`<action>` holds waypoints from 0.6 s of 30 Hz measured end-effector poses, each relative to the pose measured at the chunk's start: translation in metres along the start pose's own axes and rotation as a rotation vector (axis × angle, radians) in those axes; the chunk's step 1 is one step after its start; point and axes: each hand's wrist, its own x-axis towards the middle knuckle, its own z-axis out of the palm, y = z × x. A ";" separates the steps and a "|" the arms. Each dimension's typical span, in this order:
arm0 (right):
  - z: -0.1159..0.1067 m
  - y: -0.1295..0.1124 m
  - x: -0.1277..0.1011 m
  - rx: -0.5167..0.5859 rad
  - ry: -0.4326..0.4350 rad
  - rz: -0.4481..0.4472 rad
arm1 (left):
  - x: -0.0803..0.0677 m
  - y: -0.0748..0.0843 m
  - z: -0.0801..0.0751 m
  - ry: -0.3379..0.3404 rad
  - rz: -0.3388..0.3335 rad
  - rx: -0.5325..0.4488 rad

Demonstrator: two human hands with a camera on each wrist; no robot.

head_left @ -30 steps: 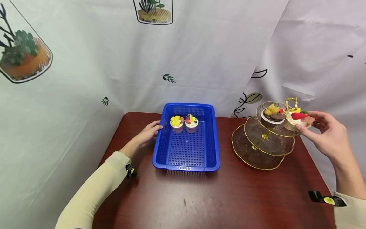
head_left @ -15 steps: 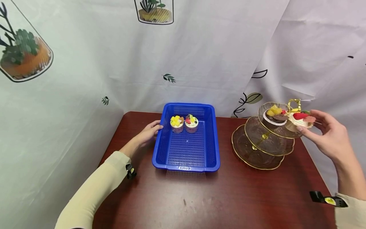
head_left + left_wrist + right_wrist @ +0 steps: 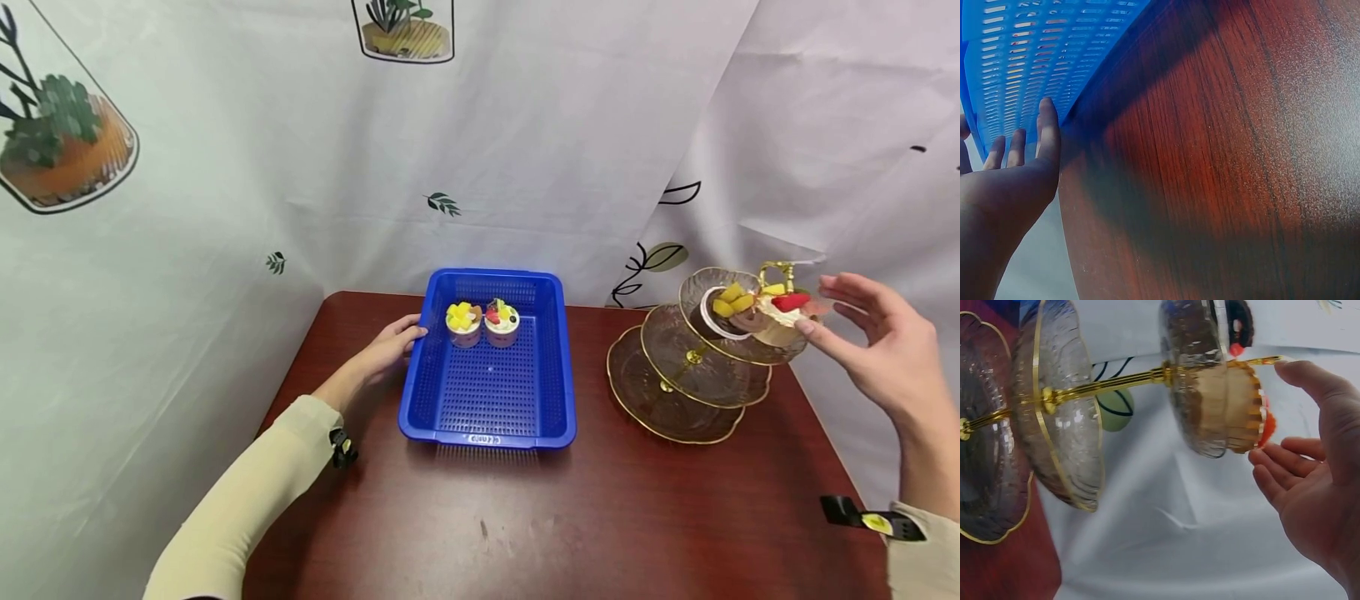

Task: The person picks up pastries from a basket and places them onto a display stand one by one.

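Observation:
My left hand (image 3: 390, 346) holds the left side of a blue plastic basket (image 3: 487, 440). In the left wrist view its fingers (image 3: 1049, 128) lie against the perforated outer wall. Inside the basket stand a cup dessert topped with yellow fruit (image 3: 463, 323) and a cream-topped cup dessert (image 3: 502, 323). On the top plate of a three-tier glass stand (image 3: 705, 367) sit a chocolate cupcake with yellow fruit (image 3: 727, 310) and a cream cupcake with a strawberry (image 3: 782, 321). Beside the cream cupcake, my right hand (image 3: 888, 337) has its thumb and fingers spread apart.
The stand has gold rims, a gold stem (image 3: 1110, 385) and a gold handle (image 3: 776, 271) at its top. Its lower tiers bear nothing. A dark red wooden table (image 3: 525, 517) lies below, with printed white cloth (image 3: 525, 167) behind it.
My right hand has loosened from the cream cupcake and moved slightly right. Both cupcakes on the top plate have shifted a little to the right. The left hand and basket stay put.

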 end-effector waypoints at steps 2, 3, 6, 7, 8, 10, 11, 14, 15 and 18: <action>-0.002 -0.006 0.002 0.010 0.015 -0.005 | 0.001 0.000 0.000 0.000 -0.003 -0.002; -0.003 -0.009 0.003 0.015 0.021 -0.008 | 0.001 0.000 0.000 0.001 -0.005 0.003; -0.003 -0.020 0.007 0.042 0.033 -0.038 | 0.001 0.000 0.000 0.001 -0.011 -0.005; -0.002 -0.025 0.009 0.056 0.035 -0.050 | 0.001 0.000 0.000 0.001 -0.011 -0.009; -0.001 -0.029 0.011 0.078 0.038 -0.063 | 0.001 0.001 0.000 0.000 -0.011 -0.007; 0.003 -0.038 0.015 0.152 0.041 -0.106 | 0.001 0.001 0.000 -0.001 -0.013 -0.007; 0.005 -0.043 0.017 0.181 0.041 -0.131 | 0.001 0.001 0.001 -0.003 -0.013 -0.006; 0.014 -0.057 0.022 0.287 0.029 -0.208 | 0.001 0.001 0.001 -0.009 -0.012 -0.007; 0.017 -0.061 0.024 0.335 0.014 -0.217 | 0.000 0.001 0.001 -0.009 -0.012 -0.008; 0.027 -0.074 0.029 0.420 -0.021 -0.247 | 0.000 0.001 0.000 -0.008 -0.009 0.000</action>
